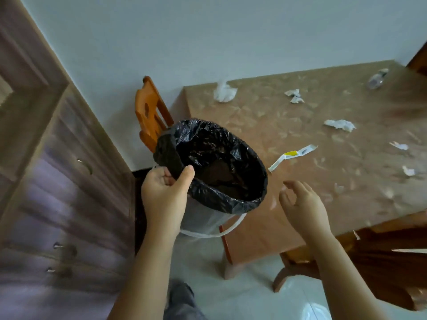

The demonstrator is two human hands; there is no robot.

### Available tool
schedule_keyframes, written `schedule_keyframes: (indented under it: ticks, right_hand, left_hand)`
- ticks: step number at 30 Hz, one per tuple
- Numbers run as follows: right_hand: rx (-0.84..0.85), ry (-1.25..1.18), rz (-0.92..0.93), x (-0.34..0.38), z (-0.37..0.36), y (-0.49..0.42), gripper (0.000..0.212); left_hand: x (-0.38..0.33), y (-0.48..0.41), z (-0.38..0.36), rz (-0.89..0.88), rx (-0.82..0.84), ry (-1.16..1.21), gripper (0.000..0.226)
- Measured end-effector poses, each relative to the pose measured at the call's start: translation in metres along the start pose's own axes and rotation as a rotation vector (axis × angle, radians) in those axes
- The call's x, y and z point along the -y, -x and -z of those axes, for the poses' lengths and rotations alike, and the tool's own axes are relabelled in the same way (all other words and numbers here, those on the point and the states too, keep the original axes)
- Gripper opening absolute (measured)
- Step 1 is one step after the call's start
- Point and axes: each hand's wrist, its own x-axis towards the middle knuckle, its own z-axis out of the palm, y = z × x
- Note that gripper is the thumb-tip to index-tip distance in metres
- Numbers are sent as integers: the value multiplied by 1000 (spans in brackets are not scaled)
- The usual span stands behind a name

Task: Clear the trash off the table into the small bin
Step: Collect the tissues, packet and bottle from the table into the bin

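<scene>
My left hand [165,195] grips the rim of a small white bin [208,218] lined with a black bag [221,162], held in the air at the table's left corner. My right hand [300,204] hovers open over the table's near edge, holding nothing. On the brown patterned table [265,125] lie a white and yellow wrapper strip [292,155], crumpled tissues [224,92] [339,124], small paper scraps [294,95] [399,146] [408,170], and a crushed clear plastic bottle [377,79] at the far right.
An orange wooden chair [150,112] stands behind the bin against the white wall. A wooden cabinet with drawer handles [57,204] fills the left. A dark wooden chair [381,262] sits under the table's near edge. A white plastic bag [316,310] lies on the tiled floor.
</scene>
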Motion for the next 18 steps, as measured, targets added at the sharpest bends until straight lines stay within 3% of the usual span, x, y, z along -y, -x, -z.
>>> schedule_keyframes:
  ticks: [3, 7, 18]
  right_hand:
    - [-30, -21, -128, 20, -31, -34, 29]
    - [-34, -58, -274, 31, -60, -68, 27]
    - [-137, -116, -663, -24, -102, -157, 28]
  left_hand:
    - [1, -59, -10, -10, 90, -47, 24]
    - [-3, -115, -29, -73, 151, -151, 38]
    - [1, -213, -124, -227, 421, -250, 27]
